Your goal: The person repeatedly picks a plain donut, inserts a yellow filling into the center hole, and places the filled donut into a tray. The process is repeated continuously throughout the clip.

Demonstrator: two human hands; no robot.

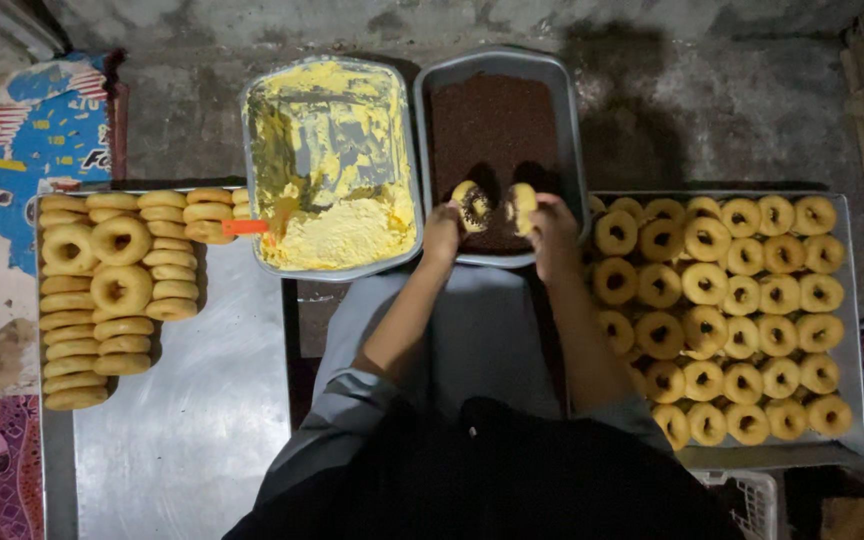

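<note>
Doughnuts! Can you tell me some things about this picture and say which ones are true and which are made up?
1. Each hand holds a doughnut over the tray of dark sprinkles. True: the left hand holds one doughnut and the right hand holds another above the sprinkle tray.
2. The tray with yellow cream is to the right of the sprinkle tray. False: the cream tray is to its left.
3. The doughnuts on the right tray lie in flat rows. True.
4. The doughnuts on the left tray fill it completely. False: they are stacked along its left and top, with bare metal beside them.
5. An orange handle sticks out of the yellow cream. True: the orange handle is at its lower left.
</note>
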